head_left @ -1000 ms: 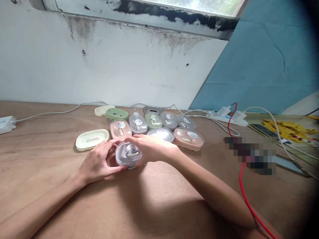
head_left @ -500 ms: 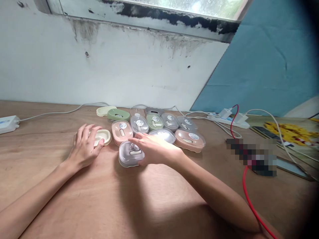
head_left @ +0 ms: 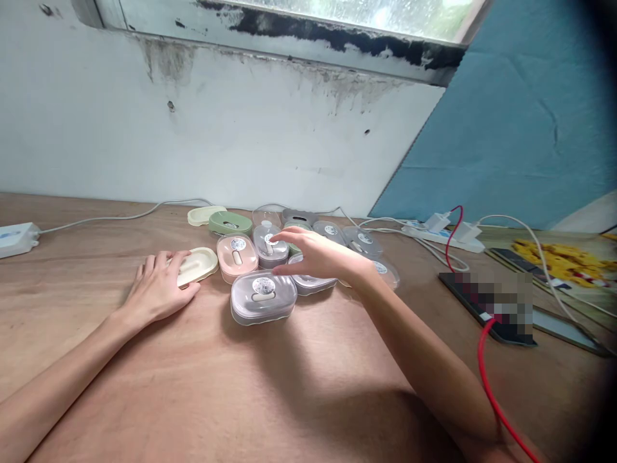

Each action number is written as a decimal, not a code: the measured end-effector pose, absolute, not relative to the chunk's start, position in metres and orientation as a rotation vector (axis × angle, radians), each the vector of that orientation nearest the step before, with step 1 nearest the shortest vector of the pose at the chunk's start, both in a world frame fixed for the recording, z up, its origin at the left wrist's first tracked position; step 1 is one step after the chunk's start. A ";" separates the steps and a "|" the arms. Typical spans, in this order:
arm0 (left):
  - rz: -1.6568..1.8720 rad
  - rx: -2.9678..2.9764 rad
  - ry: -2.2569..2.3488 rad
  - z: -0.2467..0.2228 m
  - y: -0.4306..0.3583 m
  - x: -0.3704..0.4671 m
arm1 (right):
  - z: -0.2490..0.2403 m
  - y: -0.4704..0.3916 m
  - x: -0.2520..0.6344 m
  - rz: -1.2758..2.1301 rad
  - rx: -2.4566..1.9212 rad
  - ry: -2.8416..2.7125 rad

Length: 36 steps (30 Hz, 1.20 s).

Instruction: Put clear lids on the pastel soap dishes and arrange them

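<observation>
My left hand [head_left: 161,286] lies on the wooden table with its fingers apart, touching the left side of a shallow cream soap dish part [head_left: 197,267]. My right hand [head_left: 313,254] is open above the group of soap boxes, fingers and thumb apart, holding nothing. Just below its thumb stands a grey soap box [head_left: 263,305] with a clear lid and a round sticker. A pink soap box [head_left: 237,258] sits behind that one, beside another grey soap box [head_left: 270,247]. My right hand partly hides a further grey box [head_left: 313,284] and the green one behind.
Farther back lie a green soap box part [head_left: 230,222] and a cream piece [head_left: 205,215]. At the right are a power strip [head_left: 446,235] with chargers, a dark phone [head_left: 511,334] and a red cable [head_left: 491,386]. Another white power block [head_left: 18,240] is at the left.
My right hand has let go of the front grey box and moved up and right over the others. My left hand has shifted slightly left and its thumb has come off the cream piece.
</observation>
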<state>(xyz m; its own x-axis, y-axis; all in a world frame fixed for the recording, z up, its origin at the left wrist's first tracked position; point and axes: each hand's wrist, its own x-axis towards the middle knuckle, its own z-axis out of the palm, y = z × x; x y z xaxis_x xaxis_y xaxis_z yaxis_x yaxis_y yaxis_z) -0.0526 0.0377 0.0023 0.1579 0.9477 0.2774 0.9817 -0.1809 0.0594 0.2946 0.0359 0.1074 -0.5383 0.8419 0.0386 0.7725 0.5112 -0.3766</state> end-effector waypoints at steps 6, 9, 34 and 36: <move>-0.466 -2.272 -1.821 0.003 0.038 -0.055 | 0.112 0.043 0.312 0.459 -1.452 -2.482; -0.486 -2.268 -1.881 0.010 0.036 -0.053 | 0.113 0.042 0.314 0.445 -1.447 -2.475; -1.007 -2.916 -0.647 0.008 -0.005 -0.004 | 0.079 0.160 0.198 0.326 -1.546 -2.364; -0.992 -2.914 -0.646 0.008 -0.005 -0.006 | 0.078 0.170 0.191 0.389 -1.595 -2.371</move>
